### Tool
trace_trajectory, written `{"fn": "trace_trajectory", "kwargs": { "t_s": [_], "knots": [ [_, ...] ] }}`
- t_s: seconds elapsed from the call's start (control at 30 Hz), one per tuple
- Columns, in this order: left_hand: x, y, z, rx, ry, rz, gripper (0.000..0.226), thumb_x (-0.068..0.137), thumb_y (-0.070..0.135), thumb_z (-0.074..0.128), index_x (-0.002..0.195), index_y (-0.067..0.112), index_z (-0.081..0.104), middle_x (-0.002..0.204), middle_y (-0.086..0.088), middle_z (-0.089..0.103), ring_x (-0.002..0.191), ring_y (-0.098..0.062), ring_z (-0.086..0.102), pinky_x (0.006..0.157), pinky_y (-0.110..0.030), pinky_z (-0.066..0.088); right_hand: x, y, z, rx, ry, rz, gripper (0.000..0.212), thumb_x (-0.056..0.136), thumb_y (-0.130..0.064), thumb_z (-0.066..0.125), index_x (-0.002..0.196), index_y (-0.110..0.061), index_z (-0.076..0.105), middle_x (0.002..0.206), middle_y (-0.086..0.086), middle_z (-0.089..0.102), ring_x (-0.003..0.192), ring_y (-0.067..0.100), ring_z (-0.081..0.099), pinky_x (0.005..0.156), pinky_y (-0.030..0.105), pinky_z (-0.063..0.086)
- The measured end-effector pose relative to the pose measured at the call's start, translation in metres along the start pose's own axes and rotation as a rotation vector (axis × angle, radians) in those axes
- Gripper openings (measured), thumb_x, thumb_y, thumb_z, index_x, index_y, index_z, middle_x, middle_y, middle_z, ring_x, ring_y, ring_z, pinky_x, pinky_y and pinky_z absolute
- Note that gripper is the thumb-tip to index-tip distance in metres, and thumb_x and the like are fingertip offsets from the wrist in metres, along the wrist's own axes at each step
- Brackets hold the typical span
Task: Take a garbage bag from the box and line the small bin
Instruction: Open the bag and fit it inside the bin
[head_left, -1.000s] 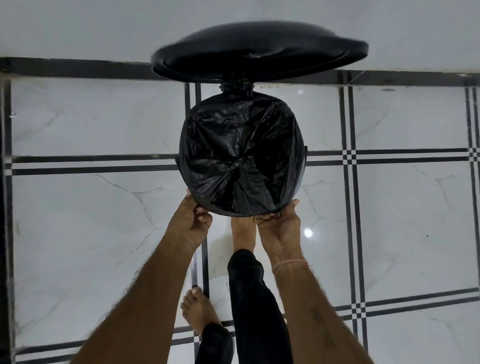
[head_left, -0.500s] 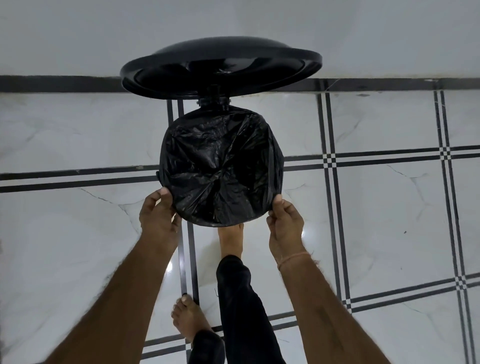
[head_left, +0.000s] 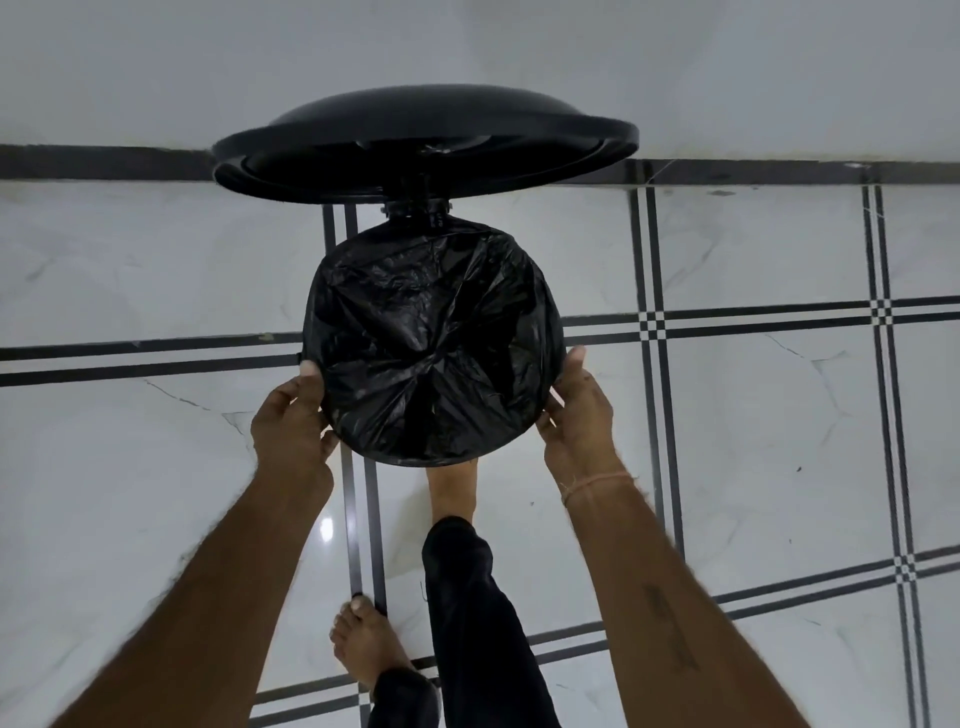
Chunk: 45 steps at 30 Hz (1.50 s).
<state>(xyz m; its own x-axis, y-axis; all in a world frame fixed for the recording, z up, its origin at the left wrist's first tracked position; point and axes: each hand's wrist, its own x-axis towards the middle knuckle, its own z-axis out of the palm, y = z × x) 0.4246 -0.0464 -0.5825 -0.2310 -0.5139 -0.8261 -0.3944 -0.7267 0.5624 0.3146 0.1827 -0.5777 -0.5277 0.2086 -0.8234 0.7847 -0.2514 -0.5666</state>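
Dim, soft light; edges perhaps warped

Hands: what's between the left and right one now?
Head view: the bag, spread taut and round, fills the whole gap; left hand and right hand hold its opposite edges.

Black trousers, pinkish wrist thread, perhaps tattoo
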Motion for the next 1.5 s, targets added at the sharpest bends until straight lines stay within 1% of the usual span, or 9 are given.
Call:
{"fn": "trace_trajectory", "kwargs": {
  "t_s": [0.17, 0.37, 0.63, 1.0, 1.13, 1.2, 1.3, 1.37, 1.5],
  "knots": [
    [0.005, 0.006, 0.005, 0.040, 0.089, 0.054, 0.019, 0.100, 0.030, 0.068, 0.086, 0.021, 0.058, 0.088, 0.004, 0.067, 0.078, -0.013, 0.063, 0.066, -0.024, 0.050, 0.019, -0.018, 0.023, -0.124, 0.134, -0.078, 0.023, 0.097, -0.024, 0.072, 0.082, -0.017, 0.056, 0.077, 0.003, 0.064, 0.060, 0.014, 0.052, 0.047, 0.021, 0.045],
    [0.019, 0.029, 0.017, 0.193, 0.051, 0.315, 0.024, 0.105, 0.035, 0.057, 0.102, 0.013, 0.065, 0.080, 0.007, 0.060, 0.073, -0.005, 0.055, 0.064, -0.016, 0.046, 0.026, -0.043, 0.046, -0.198, -0.024, -0.268, 0.022, 0.102, -0.026, 0.064, 0.092, -0.007, 0.068, 0.076, -0.002, 0.065, 0.057, -0.001, 0.062, 0.057, 0.016, 0.054],
    [0.058, 0.057, 0.032, 0.239, -0.012, 0.125, 0.036, 0.102, 0.032, 0.064, 0.070, 0.018, 0.062, 0.056, 0.011, 0.061, 0.052, -0.004, 0.054, 0.049, -0.015, 0.047, 0.051, -0.079, 0.065, -0.449, -0.110, -0.082, 0.027, 0.102, -0.023, 0.065, 0.079, -0.010, 0.066, 0.069, 0.001, 0.064, 0.050, 0.008, 0.060, 0.040, 0.013, 0.044],
    [0.077, 0.085, 0.038, 0.262, -0.181, -0.083, 0.046, 0.085, 0.052, 0.079, 0.113, 0.016, 0.077, 0.120, -0.005, 0.076, 0.114, -0.026, 0.070, 0.100, -0.044, 0.056, 0.069, -0.104, 0.103, -0.642, -0.278, 0.101, 0.047, 0.089, -0.048, 0.076, 0.114, -0.008, 0.075, 0.118, 0.007, 0.076, 0.108, 0.026, 0.071, 0.084, 0.039, 0.061],
    [0.083, 0.084, 0.038, 0.366, -0.233, -0.003, 0.037, 0.097, 0.053, 0.064, 0.101, 0.018, 0.075, 0.097, 0.004, 0.074, 0.088, -0.016, 0.067, 0.071, -0.032, 0.052, 0.089, -0.104, 0.116, -0.655, -0.314, 0.069, 0.049, 0.093, -0.051, 0.071, 0.111, -0.006, 0.076, 0.118, 0.011, 0.077, 0.108, 0.028, 0.074, 0.096, 0.043, 0.059],
    [0.073, 0.077, 0.040, 0.436, -0.208, 0.277, 0.035, 0.106, 0.047, 0.052, 0.097, 0.019, 0.072, 0.088, 0.004, 0.070, 0.079, -0.013, 0.063, 0.065, -0.030, 0.051, 0.083, -0.099, 0.113, -0.722, -0.284, -0.104, 0.042, 0.098, -0.048, 0.064, 0.107, -0.008, 0.075, 0.107, 0.003, 0.075, 0.099, 0.021, 0.071, 0.081, 0.032, 0.060],
    [0.065, 0.052, 0.030, 0.573, -0.233, 0.573, 0.040, 0.108, 0.050, 0.042, 0.124, 0.025, 0.069, 0.116, -0.005, 0.073, 0.113, -0.020, 0.067, 0.097, -0.048, 0.056, 0.054, -0.081, 0.093, -1.003, -0.093, -0.853, 0.024, 0.100, -0.041, 0.059, 0.105, -0.019, 0.067, 0.106, -0.001, 0.066, 0.098, 0.020, 0.063, 0.086, 0.039, 0.056],
    [0.066, 0.033, 0.022, 0.681, -0.200, 0.688, 0.045, 0.109, 0.049, 0.035, 0.142, 0.030, 0.059, 0.123, 0.000, 0.069, 0.122, -0.021, 0.062, 0.103, -0.046, 0.052, 0.013, -0.051, 0.087, -1.101, -0.372, -1.221, 0.024, 0.098, -0.040, 0.061, 0.112, -0.022, 0.068, 0.116, 0.000, 0.063, 0.107, 0.022, 0.059, 0.091, 0.041, 0.050],
    [0.057, 0.024, 0.032, 0.611, -0.113, 0.682, 0.042, 0.112, 0.037, 0.034, 0.146, 0.030, 0.056, 0.115, 0.013, 0.059, 0.121, -0.016, 0.055, 0.102, -0.032, 0.044, -0.006, 0.013, 0.099, -1.581, -0.857, -1.257, 0.041, 0.095, -0.057, 0.052, 0.131, -0.040, 0.062, 0.148, -0.012, 0.049, 0.136, 0.019, 0.042, 0.105, 0.042, 0.031]
  ]
}}
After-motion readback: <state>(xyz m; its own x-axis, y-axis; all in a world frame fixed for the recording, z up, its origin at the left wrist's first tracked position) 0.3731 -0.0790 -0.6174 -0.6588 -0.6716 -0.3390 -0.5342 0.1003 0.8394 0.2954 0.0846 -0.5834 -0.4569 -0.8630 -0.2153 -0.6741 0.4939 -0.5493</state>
